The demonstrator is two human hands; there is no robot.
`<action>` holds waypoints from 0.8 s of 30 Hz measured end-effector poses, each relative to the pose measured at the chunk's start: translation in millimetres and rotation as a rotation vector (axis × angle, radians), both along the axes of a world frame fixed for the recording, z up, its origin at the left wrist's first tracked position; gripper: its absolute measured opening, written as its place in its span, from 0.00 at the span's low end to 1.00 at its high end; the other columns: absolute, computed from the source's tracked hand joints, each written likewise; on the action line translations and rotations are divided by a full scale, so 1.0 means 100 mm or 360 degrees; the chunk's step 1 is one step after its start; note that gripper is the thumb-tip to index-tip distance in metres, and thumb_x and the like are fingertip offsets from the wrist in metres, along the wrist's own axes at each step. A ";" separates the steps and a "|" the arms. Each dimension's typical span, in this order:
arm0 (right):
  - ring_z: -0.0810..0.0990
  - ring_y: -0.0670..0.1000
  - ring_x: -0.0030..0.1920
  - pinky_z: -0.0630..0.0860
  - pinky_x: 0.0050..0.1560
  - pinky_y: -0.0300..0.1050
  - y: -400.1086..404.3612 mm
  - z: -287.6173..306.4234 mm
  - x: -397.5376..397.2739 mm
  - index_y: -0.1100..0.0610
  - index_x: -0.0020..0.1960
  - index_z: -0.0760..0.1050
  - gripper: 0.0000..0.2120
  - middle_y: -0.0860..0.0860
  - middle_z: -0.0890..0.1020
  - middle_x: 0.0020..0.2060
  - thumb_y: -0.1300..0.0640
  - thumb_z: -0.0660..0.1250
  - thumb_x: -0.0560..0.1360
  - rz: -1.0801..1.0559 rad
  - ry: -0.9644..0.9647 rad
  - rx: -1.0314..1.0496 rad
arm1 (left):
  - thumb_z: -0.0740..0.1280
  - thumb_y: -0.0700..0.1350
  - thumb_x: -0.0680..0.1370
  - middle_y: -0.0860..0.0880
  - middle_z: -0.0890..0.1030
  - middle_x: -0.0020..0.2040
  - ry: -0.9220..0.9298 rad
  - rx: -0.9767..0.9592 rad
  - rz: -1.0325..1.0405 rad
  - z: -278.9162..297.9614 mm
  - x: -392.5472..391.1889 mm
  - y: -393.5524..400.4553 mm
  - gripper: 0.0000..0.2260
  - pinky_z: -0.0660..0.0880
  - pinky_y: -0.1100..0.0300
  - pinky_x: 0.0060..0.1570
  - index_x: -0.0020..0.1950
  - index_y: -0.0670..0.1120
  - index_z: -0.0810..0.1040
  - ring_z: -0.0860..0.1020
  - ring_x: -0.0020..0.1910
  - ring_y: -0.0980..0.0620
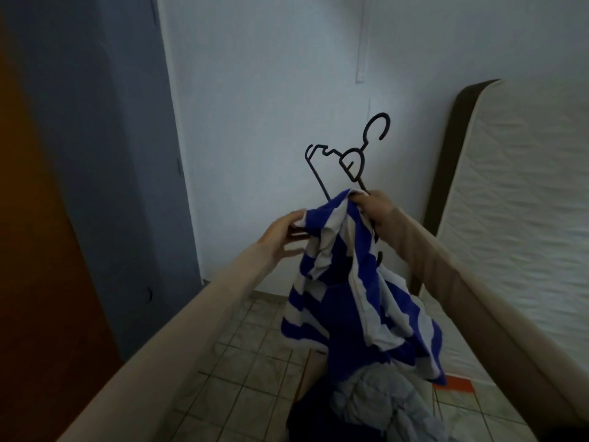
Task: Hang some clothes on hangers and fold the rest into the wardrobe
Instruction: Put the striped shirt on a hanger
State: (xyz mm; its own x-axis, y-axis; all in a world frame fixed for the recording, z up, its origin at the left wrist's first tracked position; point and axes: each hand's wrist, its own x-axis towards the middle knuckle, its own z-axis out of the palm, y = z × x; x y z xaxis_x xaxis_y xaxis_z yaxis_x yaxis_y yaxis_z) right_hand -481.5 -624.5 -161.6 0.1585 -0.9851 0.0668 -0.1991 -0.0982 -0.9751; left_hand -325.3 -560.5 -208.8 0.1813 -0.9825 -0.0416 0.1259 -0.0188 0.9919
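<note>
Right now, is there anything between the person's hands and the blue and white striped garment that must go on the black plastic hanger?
Nothing visible. The left hand and right hand both already grip the blue and white striped garment, and the right hand also holds the black plastic hanger against it.

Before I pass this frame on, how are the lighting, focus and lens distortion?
Head view: dim, bluish light with no glare; the hanger reads only as a dark silhouette against the wall. The striped garment is fairly sharp, the left hand slightly soft. Wide-angle bending curves the mattress edge and stretches both sleeves.
</note>
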 end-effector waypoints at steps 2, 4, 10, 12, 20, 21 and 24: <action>0.75 0.50 0.35 0.76 0.43 0.45 -0.05 0.03 -0.04 0.67 0.56 0.75 0.13 0.56 0.78 0.41 0.58 0.63 0.78 -0.0034 0.0000 -0.0001 | 0.64 0.56 0.77 0.49 0.78 0.54 0.0034 0.0015 -0.0174 -0.18 -0.08 0.00 0.17 0.73 0.52 0.55 0.63 0.51 0.68 0.77 0.55 0.50; 0.75 0.50 0.36 0.76 0.41 0.43 -0.09 0.07 -0.08 0.67 0.60 0.73 0.15 0.58 0.79 0.46 0.58 0.63 0.78 -0.0046 0.0007 -0.0014 | 0.67 0.54 0.76 0.47 0.76 0.60 -0.0190 0.0058 -0.0168 -0.34 -0.19 -0.03 0.28 0.74 0.56 0.52 0.71 0.49 0.59 0.75 0.56 0.51; 0.74 0.55 0.50 0.73 0.51 0.45 -0.22 0.06 -0.17 0.65 0.63 0.70 0.18 0.61 0.76 0.59 0.57 0.65 0.77 -0.0047 0.0054 -0.0025 | 0.66 0.45 0.78 0.43 0.79 0.51 -0.0704 -0.0045 -0.0033 -0.31 -0.40 -0.31 0.14 0.75 0.67 0.37 0.61 0.40 0.74 0.77 0.47 0.48; 0.76 0.56 0.54 0.74 0.51 0.46 -0.25 0.05 -0.22 0.66 0.64 0.69 0.21 0.61 0.76 0.59 0.57 0.66 0.76 -0.0026 0.0089 -0.0024 | 0.64 0.46 0.79 0.41 0.79 0.57 -0.0767 -0.0065 0.0048 -0.25 -0.41 -0.40 0.14 0.75 0.58 0.50 0.61 0.40 0.75 0.77 0.54 0.43; 0.76 0.58 0.53 0.74 0.56 0.50 -0.29 -0.24 -0.43 0.65 0.59 0.71 0.13 0.62 0.77 0.57 0.58 0.61 0.79 0.0073 0.0825 -0.0049 | 0.64 0.43 0.79 0.41 0.79 0.48 -0.0437 -0.0187 0.0253 0.23 -0.42 -0.56 0.08 0.73 0.54 0.48 0.41 0.43 0.76 0.76 0.47 0.46; 0.76 0.58 0.54 0.74 0.56 0.50 -0.26 -0.27 -0.44 0.65 0.58 0.71 0.13 0.61 0.77 0.57 0.56 0.60 0.79 0.0083 0.0855 -0.0039 | 0.65 0.43 0.78 0.42 0.79 0.45 -0.0385 -0.0195 0.0256 0.25 -0.41 -0.59 0.09 0.74 0.51 0.49 0.37 0.44 0.74 0.76 0.46 0.46; 0.75 0.57 0.59 0.72 0.56 0.50 -0.20 -0.34 -0.48 0.64 0.59 0.72 0.15 0.60 0.76 0.59 0.53 0.61 0.79 0.0136 0.0836 0.0051 | 0.67 0.45 0.75 0.41 0.79 0.45 -0.0318 -0.0228 0.0292 0.28 -0.35 -0.70 0.08 0.74 0.43 0.56 0.37 0.45 0.74 0.77 0.47 0.43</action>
